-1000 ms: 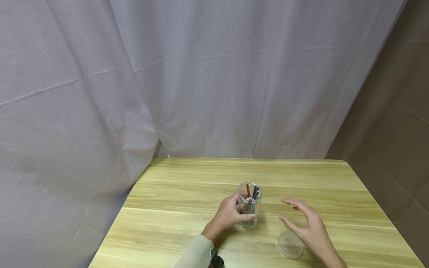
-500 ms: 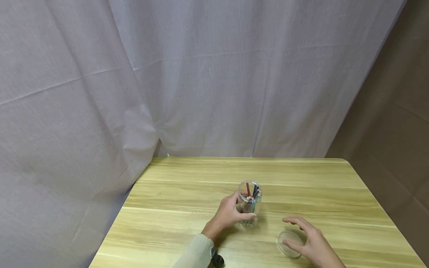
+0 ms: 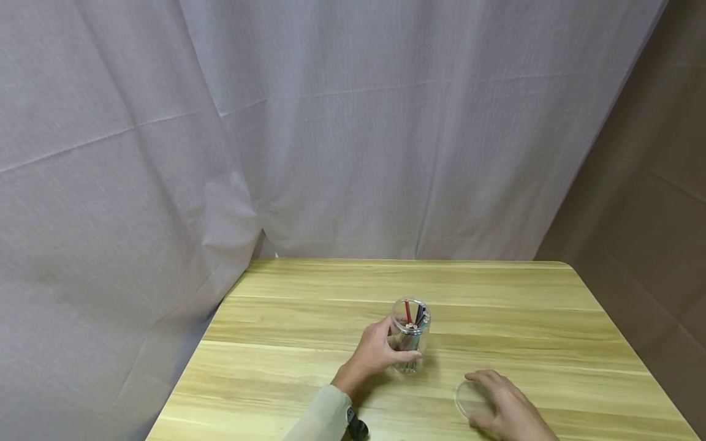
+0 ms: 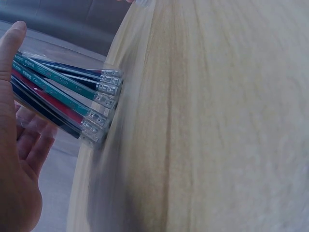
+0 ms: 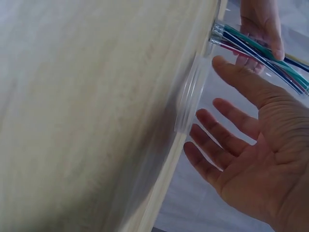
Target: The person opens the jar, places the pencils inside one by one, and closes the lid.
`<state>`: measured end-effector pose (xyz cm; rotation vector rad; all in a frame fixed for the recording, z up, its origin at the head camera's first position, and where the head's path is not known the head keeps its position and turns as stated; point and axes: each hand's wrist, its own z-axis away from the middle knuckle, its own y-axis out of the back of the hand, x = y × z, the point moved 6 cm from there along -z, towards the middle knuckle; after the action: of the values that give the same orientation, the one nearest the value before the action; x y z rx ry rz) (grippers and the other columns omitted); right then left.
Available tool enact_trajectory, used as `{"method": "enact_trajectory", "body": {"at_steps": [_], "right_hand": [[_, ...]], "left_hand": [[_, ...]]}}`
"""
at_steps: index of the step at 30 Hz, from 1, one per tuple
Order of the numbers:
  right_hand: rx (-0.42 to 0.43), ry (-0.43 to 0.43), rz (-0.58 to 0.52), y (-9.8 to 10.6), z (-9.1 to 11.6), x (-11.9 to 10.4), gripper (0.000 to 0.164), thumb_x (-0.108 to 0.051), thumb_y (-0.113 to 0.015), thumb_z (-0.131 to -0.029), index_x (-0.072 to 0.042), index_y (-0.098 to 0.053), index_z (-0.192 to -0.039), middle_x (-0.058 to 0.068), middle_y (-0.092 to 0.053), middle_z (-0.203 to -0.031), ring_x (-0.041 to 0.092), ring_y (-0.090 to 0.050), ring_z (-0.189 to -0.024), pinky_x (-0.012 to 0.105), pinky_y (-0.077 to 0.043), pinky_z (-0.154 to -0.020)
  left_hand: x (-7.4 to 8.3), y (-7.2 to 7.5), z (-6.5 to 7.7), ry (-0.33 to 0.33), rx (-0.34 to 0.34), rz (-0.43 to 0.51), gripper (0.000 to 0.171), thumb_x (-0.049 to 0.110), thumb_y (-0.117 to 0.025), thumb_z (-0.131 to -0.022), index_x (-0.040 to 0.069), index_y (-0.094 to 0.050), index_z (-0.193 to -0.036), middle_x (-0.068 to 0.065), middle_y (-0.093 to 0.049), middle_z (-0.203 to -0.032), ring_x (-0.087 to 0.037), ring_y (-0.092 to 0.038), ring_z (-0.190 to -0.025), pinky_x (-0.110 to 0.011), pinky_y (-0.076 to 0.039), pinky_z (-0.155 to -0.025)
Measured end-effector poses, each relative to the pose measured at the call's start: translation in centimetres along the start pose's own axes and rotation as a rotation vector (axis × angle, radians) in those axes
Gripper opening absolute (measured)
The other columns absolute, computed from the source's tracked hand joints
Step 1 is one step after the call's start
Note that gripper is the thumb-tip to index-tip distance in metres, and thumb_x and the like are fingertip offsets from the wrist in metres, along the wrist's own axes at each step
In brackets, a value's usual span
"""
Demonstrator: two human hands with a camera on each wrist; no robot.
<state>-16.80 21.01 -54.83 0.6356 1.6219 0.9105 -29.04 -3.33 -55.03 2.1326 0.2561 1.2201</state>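
My left hand (image 3: 372, 352) grips a clear cylindrical jar (image 3: 424, 344) from its left side, thumb across the near side. The jar stands upright and uncovered on the table. Inside are several pencils (image 4: 63, 96) in teal, red and dark blue, their lower ends at the jar's base in the left wrist view. A round clear lid (image 3: 467, 399) lies flat on the table to the right of the jar. Over its right part hovers my right hand (image 3: 507, 407), thumb and fingers spread. In the right wrist view the fingertips are right by the lid's edge (image 5: 193, 96), and nothing is pinched.
The wood-grain table (image 3: 309, 306) has its far edge along a grey curtain (image 3: 353, 153). A brown cloth wall (image 3: 645, 226) borders the right side. A dark device (image 3: 357, 427) sits at my left wrist, below the pale sleeve (image 3: 325, 413).
My right hand has come down and toward me, from beyond the lid to over it. The left hand and the jar have stayed in place.
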Motion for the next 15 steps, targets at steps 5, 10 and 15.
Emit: {"method": "enact_trajectory", "body": {"at_steps": [5,10,15], "right_hand": [[0.002,-0.005,0.045,-0.20,-0.14,0.10,0.071,-0.021,-0.102,-0.065,-0.005,-0.071,-0.126,0.012,-0.067,-0.127,0.040,-0.064,-0.118,0.062,-0.053,-0.096],[-0.022,-0.032,0.037,-0.40,-0.42,0.44,0.071,-0.021,-0.103,-0.064,-0.005,-0.072,-0.125,0.013,-0.067,-0.127,0.039,-0.064,-0.118,0.062,-0.054,-0.095],[-0.053,-0.053,0.026,-0.53,-0.51,0.72,0.071,-0.019,-0.103,-0.063,-0.006,-0.071,-0.125,0.014,-0.066,-0.127,0.039,-0.063,-0.118,0.059,-0.055,-0.090]], "left_hand": [[0.02,0.00,0.04,0.002,0.004,0.011,0.069,0.047,-0.094,-0.079,0.021,-0.062,-0.134,0.009,-0.073,-0.117,-0.004,-0.064,-0.101,-0.028,-0.053,-0.087],[0.07,0.03,0.01,0.007,0.002,0.020,0.068,0.048,-0.094,-0.079,0.022,-0.062,-0.133,0.008,-0.073,-0.119,-0.005,-0.065,-0.104,-0.029,-0.054,-0.089],[0.02,0.00,0.07,0.025,-0.005,0.023,0.066,0.050,-0.093,-0.079,0.025,-0.062,-0.132,0.008,-0.074,-0.118,-0.007,-0.066,-0.108,-0.031,-0.054,-0.092]]}}
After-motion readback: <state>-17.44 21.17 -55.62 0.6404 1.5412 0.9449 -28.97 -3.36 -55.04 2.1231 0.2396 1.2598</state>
